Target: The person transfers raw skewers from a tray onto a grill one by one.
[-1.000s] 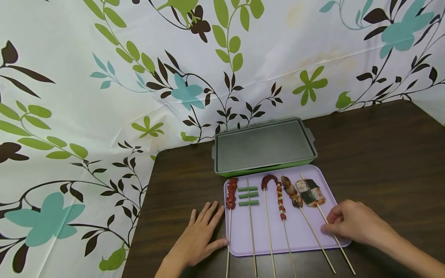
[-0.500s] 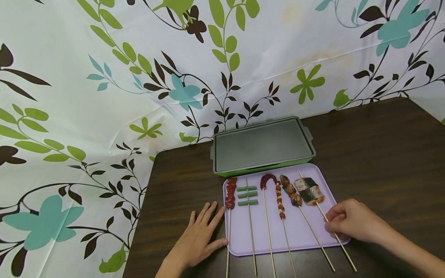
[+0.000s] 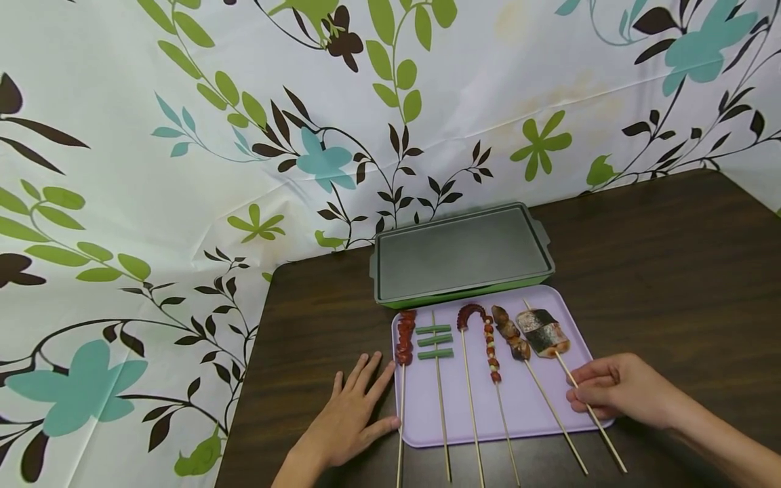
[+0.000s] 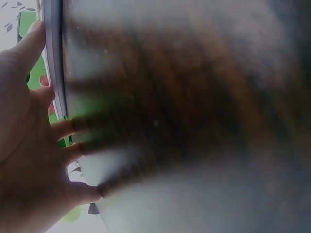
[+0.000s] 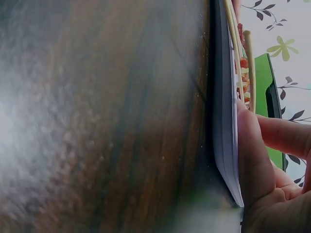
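Observation:
My right hand [image 3: 628, 393] pinches the wooden stick of the rightmost skewer [image 3: 543, 332], which carries flat pinkish pieces with a dark band. That stick [image 5: 250, 73] also shows above the thumb in the right wrist view. Across the lilac tray [image 3: 531, 423] lie the other skewers: red pieces [image 3: 405, 337], green stalks [image 3: 434, 341], a curled dark-red tentacle [image 3: 470, 313], small red and yellow bits [image 3: 491, 346] and browned chunks [image 3: 511, 332]. My left hand [image 3: 348, 420] rests flat on the table, fingers spread, its thumb at the tray's left edge beside the red skewer's stick.
Behind the tray stands a green-sided griddle [image 3: 464, 254] with a grey flat top. Both sit on a dark wood table [image 3: 659, 271]. A white cloth [image 3: 201, 196] printed with leaves and flowers hangs behind it. Several stick ends overhang the tray's front edge.
My right hand has shifted slightly to the right, and its fingers now show below the stick. The stick's near end has risen a little. My left hand stays where it was.

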The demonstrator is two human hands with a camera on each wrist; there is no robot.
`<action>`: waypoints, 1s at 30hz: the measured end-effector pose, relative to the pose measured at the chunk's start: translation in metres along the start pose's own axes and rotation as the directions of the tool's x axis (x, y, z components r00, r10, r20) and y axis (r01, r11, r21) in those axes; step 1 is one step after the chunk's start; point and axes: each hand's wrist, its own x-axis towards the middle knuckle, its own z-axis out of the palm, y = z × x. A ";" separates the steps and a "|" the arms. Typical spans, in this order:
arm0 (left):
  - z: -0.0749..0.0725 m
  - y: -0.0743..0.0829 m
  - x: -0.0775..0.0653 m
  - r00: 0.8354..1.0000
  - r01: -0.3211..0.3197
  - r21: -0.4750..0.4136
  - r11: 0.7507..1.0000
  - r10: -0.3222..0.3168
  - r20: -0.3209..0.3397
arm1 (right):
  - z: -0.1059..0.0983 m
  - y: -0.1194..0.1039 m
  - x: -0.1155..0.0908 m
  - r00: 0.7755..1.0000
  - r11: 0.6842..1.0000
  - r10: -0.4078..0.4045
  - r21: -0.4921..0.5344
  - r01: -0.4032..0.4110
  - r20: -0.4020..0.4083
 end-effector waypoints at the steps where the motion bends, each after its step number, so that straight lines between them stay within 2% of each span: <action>1: 0.000 0.000 0.000 1.000 0.000 0.000 1.000 0.000 0.003 | 0.000 0.001 0.000 1.000 1.000 -0.005 0.015 0.005 0.008; 9: 0.002 -0.001 0.002 1.000 0.004 -0.017 1.000 -0.004 0.029 | -0.003 0.004 -0.002 0.999 0.995 -0.025 0.093 0.021 0.043; 17: 0.001 -0.001 0.002 0.999 0.015 -0.001 1.000 -0.015 0.036 | -0.007 0.003 -0.012 0.996 0.993 -0.044 0.109 0.035 0.080; 21: -0.001 -0.001 0.002 0.999 0.014 -0.004 1.000 -0.014 0.031 | -0.007 -0.004 -0.018 0.994 0.995 -0.069 0.081 0.062 0.086; 26: 0.001 -0.001 0.001 0.999 0.011 -0.030 0.999 -0.010 0.045 | -0.010 -0.017 -0.023 0.978 0.986 -0.162 0.062 0.155 0.131; 30: 0.003 -0.002 0.001 0.999 0.012 -0.044 0.999 -0.010 0.045 | -0.019 -0.037 -0.016 0.975 0.981 -0.193 0.025 0.192 0.106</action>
